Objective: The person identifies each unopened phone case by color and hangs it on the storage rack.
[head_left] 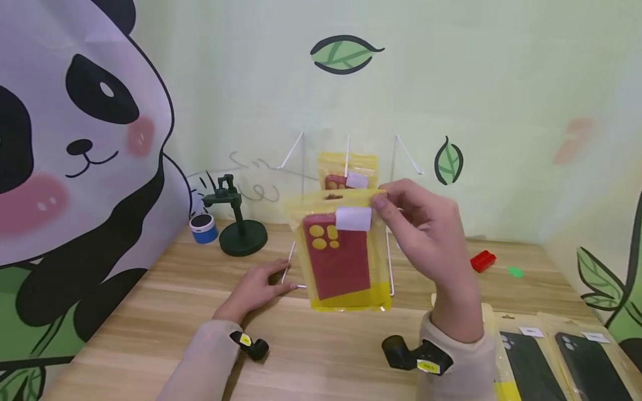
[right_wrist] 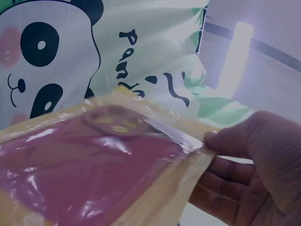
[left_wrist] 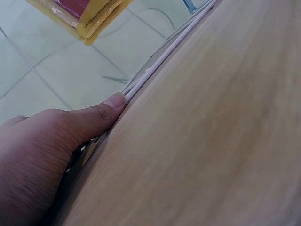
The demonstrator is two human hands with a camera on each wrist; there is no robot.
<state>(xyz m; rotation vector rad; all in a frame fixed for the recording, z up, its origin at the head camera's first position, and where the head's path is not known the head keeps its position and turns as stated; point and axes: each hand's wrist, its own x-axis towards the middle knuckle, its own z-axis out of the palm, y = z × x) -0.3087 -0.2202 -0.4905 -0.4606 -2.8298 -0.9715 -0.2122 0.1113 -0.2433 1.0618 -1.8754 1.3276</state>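
Note:
A red phone case in a yellow-edged clear bag (head_left: 335, 262) hangs from my right hand (head_left: 431, 234). The thumb and fingertips pinch the bag's upper right corner, beside its white label (right_wrist: 171, 133). My left hand (head_left: 258, 289) holds the lower left corner of a white wire rack (head_left: 393, 267) on the table, the thumb (left_wrist: 101, 115) on its front wire. Behind the held bag, a second bagged red phone case (head_left: 331, 164) hangs on the rack's middle prong, its lower part hidden in the head view.
Bagged black phone cases (head_left: 531, 362) lie at the front right of the wooden table (head_left: 321, 356). A dark green stand (head_left: 243, 236) and a blue round speaker (head_left: 204, 229) stand at the back left. A red block (head_left: 483, 261) and a small green piece (head_left: 515, 272) lie at the back right.

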